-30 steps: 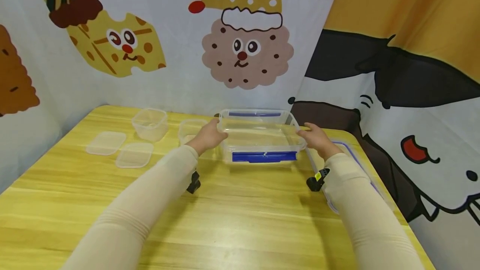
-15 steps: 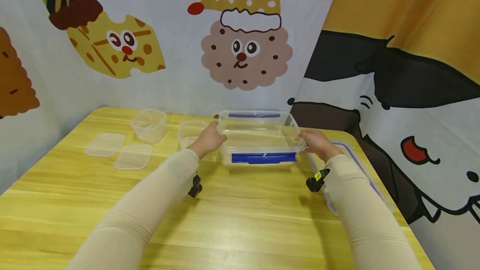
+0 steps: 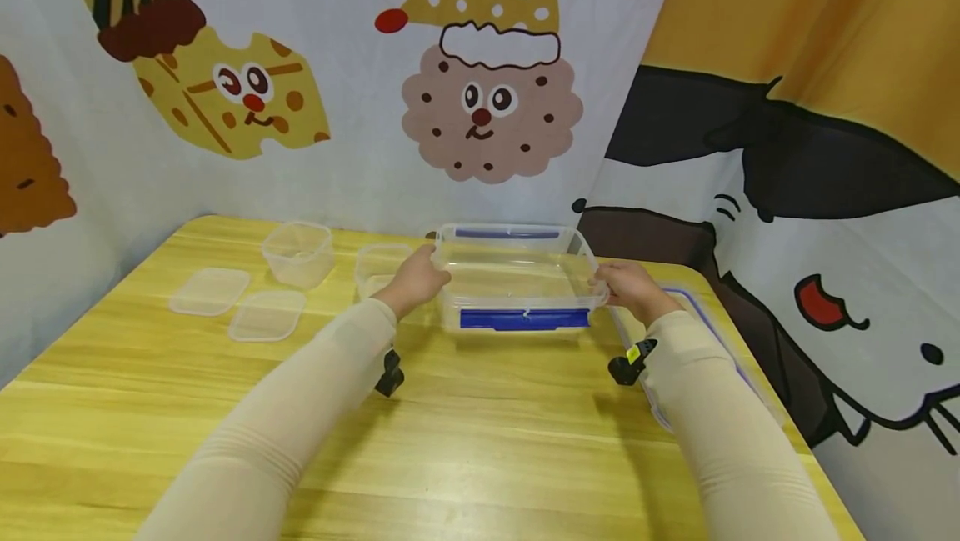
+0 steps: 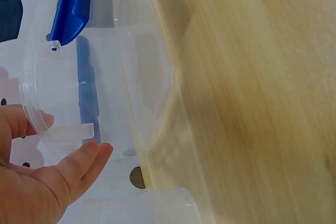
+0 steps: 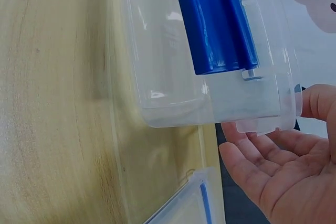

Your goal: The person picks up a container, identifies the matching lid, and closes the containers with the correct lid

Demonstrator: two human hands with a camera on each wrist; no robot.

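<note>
A large clear plastic food container (image 3: 517, 320) with blue latches stands open-topped near the back of the table. At its left end, my left hand (image 3: 414, 281) grips the rim, with the thumb on the inner side and the fingers outside, as the left wrist view shows. My right hand (image 3: 636, 288) holds the opposite end; in the right wrist view its fingers (image 5: 252, 153) curl beneath the rim tab and the thumb lies over the edge. A rectangular clear lid with a blue seal (image 3: 633, 326) lies on the right, partly covered by my right forearm.
A small clear tub (image 3: 298, 256) stands at the back left. Another small tub (image 3: 375, 262) sits right beside my left hand. Two small square lids, a rear lid (image 3: 210, 291) and a nearer lid (image 3: 267, 316), lie flat. A printed curtain (image 3: 360, 107) hangs behind the table (image 3: 465, 458).
My right thumb, raised a second ago, has come down onto the container's rim. The container and my left hand stay almost in place, while the head view shifts slightly.
</note>
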